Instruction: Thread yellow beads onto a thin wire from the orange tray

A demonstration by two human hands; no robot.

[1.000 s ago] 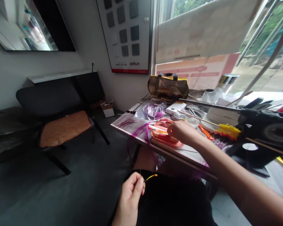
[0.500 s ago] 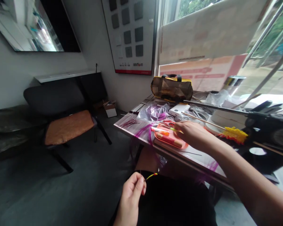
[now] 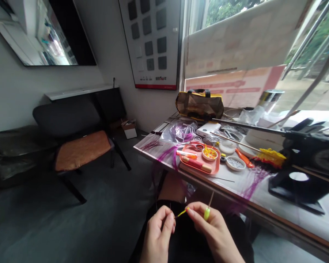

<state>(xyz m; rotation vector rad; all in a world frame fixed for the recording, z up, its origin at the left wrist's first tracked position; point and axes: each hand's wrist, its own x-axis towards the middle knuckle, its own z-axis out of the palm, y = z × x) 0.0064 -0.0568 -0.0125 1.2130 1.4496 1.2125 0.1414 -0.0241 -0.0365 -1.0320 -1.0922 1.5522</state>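
Observation:
Above my lap, my left hand [image 3: 161, 226] pinches a thin yellow strand [image 3: 182, 212] with a red tip. A fine dark wire or thread end sticks up by its fingertips. The thumb and forefinger of my right hand [image 3: 212, 228] close at the strand's red tip. A slim stick tool with a bright green grip [image 3: 206, 214] is also held among the right fingers, its thin shaft pointing up. On the table ahead, a small dish of orange and yellow bits [image 3: 210, 152] stands on a pink tray [image 3: 214, 168].
Red-handled scissors [image 3: 199, 147] and a wooden-tipped red tool [image 3: 196, 163] lie at the tray. To the right are a dish of pale beads [image 3: 235, 163], purple threads [image 3: 253, 184] and a black stand [image 3: 296, 191]. The table edge [image 3: 208, 182] runs just beyond my hands.
My right hand has come back from the tray to my lap with the green-gripped tool and now meets the strand's tip. My left hand has shifted slightly right.

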